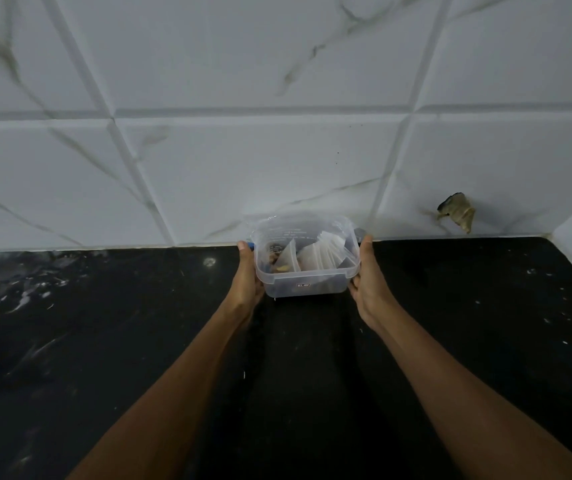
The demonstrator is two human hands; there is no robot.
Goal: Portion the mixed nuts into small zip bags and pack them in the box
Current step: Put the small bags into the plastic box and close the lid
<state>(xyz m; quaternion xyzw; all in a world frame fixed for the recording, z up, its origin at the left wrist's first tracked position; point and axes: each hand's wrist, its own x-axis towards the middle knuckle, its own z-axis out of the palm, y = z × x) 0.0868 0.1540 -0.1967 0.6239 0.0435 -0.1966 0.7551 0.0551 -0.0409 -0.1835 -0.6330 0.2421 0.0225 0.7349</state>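
Observation:
A clear plastic box with a clear lid and blue side clips stands at the back of the black counter, close to the tiled wall. Through its walls I see several small zip bags packed upright, with some nuts at the left end. My left hand grips the box's left side and my right hand grips its right side, thumbs up near the clips. Whether the lid is fully clipped down I cannot tell.
The black stone counter spreads to both sides and toward me, speckled with pale marks. White marble-look wall tiles rise behind the box. A chipped hole in the tile shows at the right, near the corner.

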